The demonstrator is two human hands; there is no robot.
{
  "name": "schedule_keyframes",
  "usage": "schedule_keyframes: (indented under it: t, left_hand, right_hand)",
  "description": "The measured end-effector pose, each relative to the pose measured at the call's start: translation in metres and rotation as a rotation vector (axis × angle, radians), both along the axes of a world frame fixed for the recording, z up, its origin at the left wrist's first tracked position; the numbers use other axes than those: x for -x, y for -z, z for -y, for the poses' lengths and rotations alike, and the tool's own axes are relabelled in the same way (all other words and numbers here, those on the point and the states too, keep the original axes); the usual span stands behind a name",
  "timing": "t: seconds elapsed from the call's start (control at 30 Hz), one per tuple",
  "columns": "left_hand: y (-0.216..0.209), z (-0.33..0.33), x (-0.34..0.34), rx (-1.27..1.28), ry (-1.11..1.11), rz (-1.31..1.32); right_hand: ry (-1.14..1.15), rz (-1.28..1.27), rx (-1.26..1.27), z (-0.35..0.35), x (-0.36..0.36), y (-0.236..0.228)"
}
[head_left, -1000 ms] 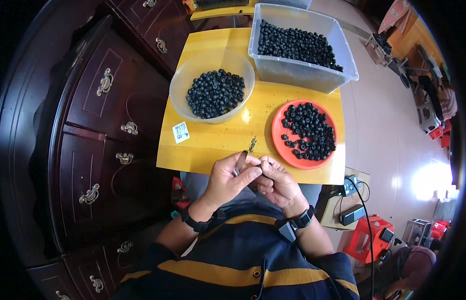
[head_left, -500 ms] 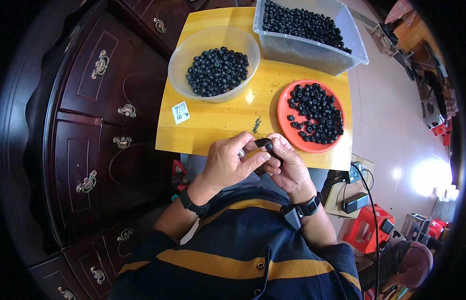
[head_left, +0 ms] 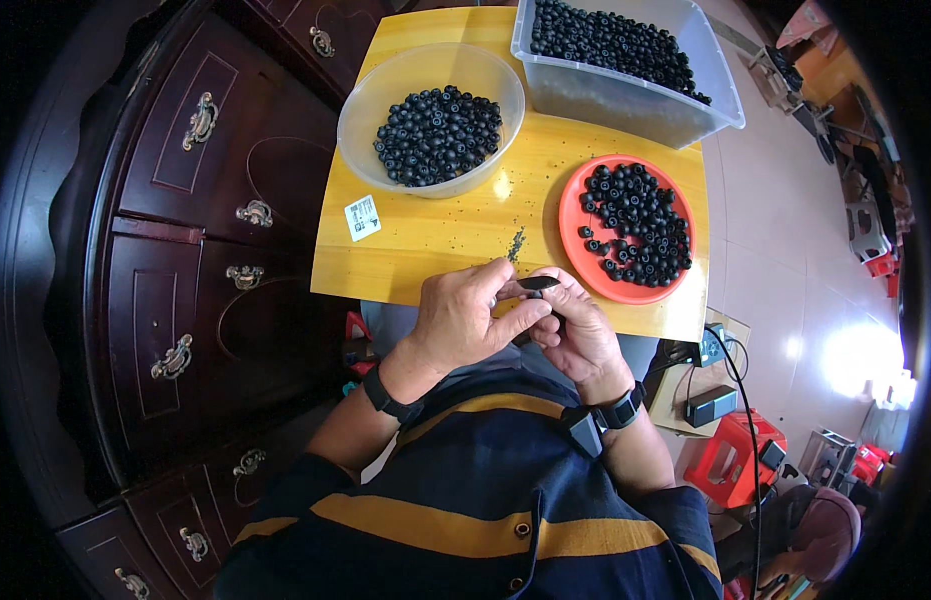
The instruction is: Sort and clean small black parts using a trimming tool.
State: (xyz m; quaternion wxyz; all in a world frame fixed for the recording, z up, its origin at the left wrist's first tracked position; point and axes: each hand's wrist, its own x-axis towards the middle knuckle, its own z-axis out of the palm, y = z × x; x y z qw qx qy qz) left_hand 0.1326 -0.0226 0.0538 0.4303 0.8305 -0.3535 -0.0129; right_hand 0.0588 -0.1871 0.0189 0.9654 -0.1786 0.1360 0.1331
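One blade (head_left: pixel 538 283) in curled left hand (head_left: pixel 465 314), dark piece (head_left: pixel 559 321) in right hand (head_left: pixel 583 335)

One head-worn fisheye view, looking down from near on the left hand (head_left: pixel 463 315) and the right hand (head_left: pixel 583 338)
The camera, left one of a pair, faces down over the striped shirt (head_left: pixel 455 475), which fills the lower middle; the yellow table (head_left: pixel 435 245) comes higher, and the dark wooden drawer cabinet (head_left: pixel 150 285) bends along the left rim
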Motion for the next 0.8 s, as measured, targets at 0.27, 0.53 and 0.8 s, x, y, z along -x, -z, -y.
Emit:
schedule_keyframes:
  t: [0.27, 0.53, 0.8]
  left_hand:
    - [0.0016, 0.0006, 0.0001, -0.033, -0.007, 0.092]
    - [-0.0056, -0.0026, -0.0088, -0.045, 0.008, 0.091]
    - [-0.0011, -0.0033, -0.0079, -0.044, 0.015, 0.103]
  right_hand:
    - [0.031, 0.000, 0.069, -0.0019, -0.0032, -0.0072]
    - [0.032, -0.038, 0.106, -0.0036, -0.0050, -0.0067]
    - [0.032, -0.027, 0.099, -0.0060, -0.0040, -0.0064]
